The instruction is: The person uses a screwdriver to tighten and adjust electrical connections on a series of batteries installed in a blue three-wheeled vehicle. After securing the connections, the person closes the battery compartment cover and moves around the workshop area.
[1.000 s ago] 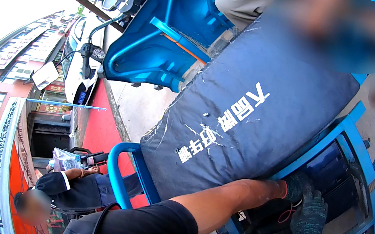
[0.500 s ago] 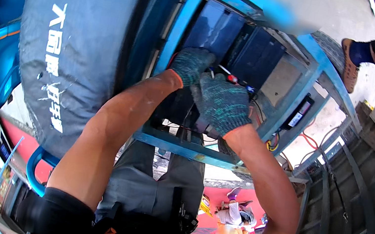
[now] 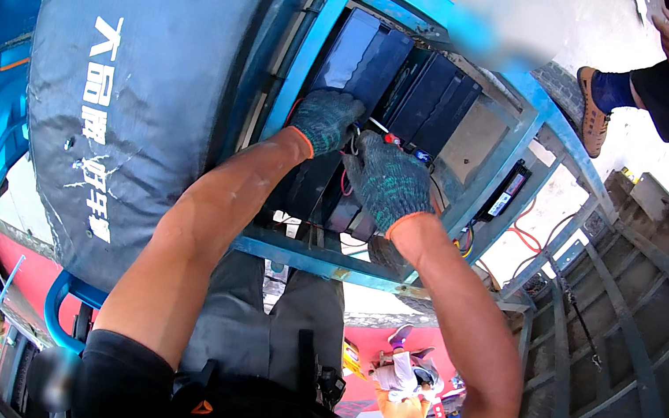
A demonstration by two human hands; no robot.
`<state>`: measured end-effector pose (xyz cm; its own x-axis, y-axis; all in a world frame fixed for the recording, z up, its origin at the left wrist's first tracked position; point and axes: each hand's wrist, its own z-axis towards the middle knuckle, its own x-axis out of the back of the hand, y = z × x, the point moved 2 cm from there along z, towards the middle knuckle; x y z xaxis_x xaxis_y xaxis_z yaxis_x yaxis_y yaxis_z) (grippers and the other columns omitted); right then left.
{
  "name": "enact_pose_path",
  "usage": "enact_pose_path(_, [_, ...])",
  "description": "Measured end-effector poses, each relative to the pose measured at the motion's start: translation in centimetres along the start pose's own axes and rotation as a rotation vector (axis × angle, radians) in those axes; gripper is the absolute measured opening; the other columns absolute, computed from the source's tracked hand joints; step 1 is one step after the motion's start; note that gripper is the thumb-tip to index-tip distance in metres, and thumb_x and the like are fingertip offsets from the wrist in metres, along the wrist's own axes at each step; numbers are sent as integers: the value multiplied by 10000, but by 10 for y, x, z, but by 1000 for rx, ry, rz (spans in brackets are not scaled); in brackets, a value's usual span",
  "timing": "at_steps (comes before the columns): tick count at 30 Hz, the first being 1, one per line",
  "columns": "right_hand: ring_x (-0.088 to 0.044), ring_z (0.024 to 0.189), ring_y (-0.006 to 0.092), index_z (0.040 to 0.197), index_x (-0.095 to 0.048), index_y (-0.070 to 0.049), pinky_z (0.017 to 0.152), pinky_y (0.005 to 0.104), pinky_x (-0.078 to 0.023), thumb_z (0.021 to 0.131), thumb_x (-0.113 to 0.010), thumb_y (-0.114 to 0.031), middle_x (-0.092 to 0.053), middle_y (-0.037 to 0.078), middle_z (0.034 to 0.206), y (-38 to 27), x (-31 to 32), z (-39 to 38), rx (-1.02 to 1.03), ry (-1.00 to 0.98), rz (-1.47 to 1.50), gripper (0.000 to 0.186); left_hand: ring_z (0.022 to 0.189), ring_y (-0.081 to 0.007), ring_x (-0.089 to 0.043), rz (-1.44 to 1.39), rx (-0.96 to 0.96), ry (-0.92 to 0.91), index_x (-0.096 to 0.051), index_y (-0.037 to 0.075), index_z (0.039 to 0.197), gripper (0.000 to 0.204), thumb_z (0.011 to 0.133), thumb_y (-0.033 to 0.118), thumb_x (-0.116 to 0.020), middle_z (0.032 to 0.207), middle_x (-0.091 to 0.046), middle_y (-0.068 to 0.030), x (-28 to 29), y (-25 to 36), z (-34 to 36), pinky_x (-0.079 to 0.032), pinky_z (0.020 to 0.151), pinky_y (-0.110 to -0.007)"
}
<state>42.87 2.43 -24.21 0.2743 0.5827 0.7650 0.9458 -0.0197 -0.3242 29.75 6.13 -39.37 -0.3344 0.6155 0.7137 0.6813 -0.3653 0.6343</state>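
Boxes (image 3: pixel 430 100), black, sit just beyond my left fingers (image 3: pixel 350 111) and right fingers (image 3: pixel 370 151), inside blue frame (image 3: pixel 300 254). Both curled, close together; can't tell if gripping. Pink wire (image 3: pixel 345 182) just below.

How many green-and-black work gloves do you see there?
2: one on the person's left hand, the other on the right hand, close together at the blue metal frame. Others could be hidden.

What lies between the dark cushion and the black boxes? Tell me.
In the head view, a blue frame bar runs between the cushion and the boxes.
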Motion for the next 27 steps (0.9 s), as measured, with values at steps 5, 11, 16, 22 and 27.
enact_pose_path(5, [-740,840,374,1024,-749,-62,699,521,-569,817,-694,-137,-736,192,900,-18,-4,28,334,-289,-531,227,984,-386,-675,-13,-43,5,-695,121,1030,224,822,186,-747,981,-689,-154,-7,-5,3,-534,854,-516])
enact_pose_path(11, [-731,868,330,1120,-746,-57,752,401,-577,863,-656,-98,-752,189,1008,9,-22,29,-163,-68,431,275,980,-373,-681,-18,-40,0,-698,129,1057,258,814,197,-753,992,-696,-144,-8,-9,1,-531,868,-527])
enact_pose_path(16, [-732,873,315,1138,-751,-93,702,414,-571,852,-663,-74,-750,185,1040,-11,13,21,-14,-171,-71,300,978,-351,-695,-30,-22,-56,-692,128,1057,235,824,145,-720,1003,-703,-127,-4,-3,2,-536,874,-505])
enact_pose_path(22, [-729,887,345,919,-794,-37,682,496,-553,829,-701,-130,-714,170,934,-16,-8,28,351,-272,-517,159,1016,-376,-677,-31,3,-15,-685,99,1145,377,804,206,-805,1042,-694,-155,-11,-7,4,-527,889,-523])
enact_pose_path(27, [-730,866,340,938,-791,-75,717,468,-564,876,-687,-148,-716,147,959,-11,-6,31,341,-254,-475,142,1023,-362,-674,4,61,-135,-685,114,1147,339,825,186,-762,1047,-692,-146,-10,-4,10,-518,917,-522])
